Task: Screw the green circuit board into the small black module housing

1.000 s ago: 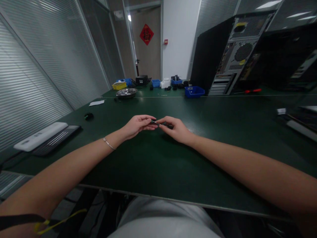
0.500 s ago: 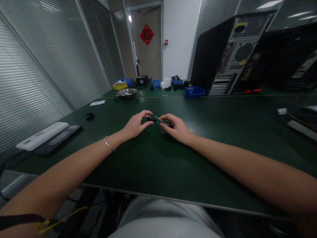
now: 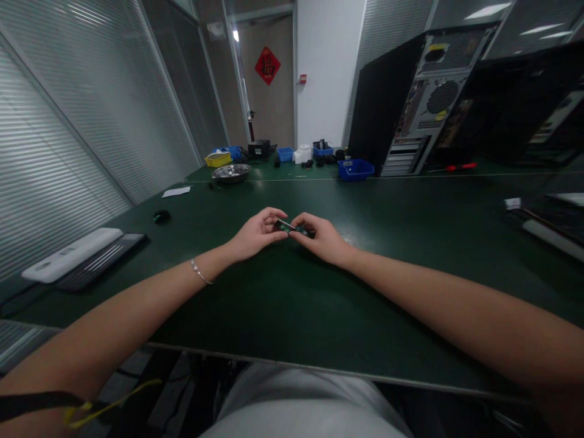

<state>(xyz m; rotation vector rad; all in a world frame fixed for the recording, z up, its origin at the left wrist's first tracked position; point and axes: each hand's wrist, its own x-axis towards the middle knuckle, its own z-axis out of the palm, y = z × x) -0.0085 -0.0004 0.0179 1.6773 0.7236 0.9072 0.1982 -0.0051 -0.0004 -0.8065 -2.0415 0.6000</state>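
Both hands (image 3: pixel 254 236) (image 3: pixel 323 239) hold a small piece (image 3: pixel 285 227) (apparently dark green) between them.

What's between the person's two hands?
The head view shows a small dark and green piece held by the left hand and a thin-shafted tool from the right hand; too small to name.

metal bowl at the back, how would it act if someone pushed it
The metal bowl would probably stay stiff, judging by its shiny surface. Wide and low, it seems more apt to slide than tip. That sheen may also mean slippery sides.
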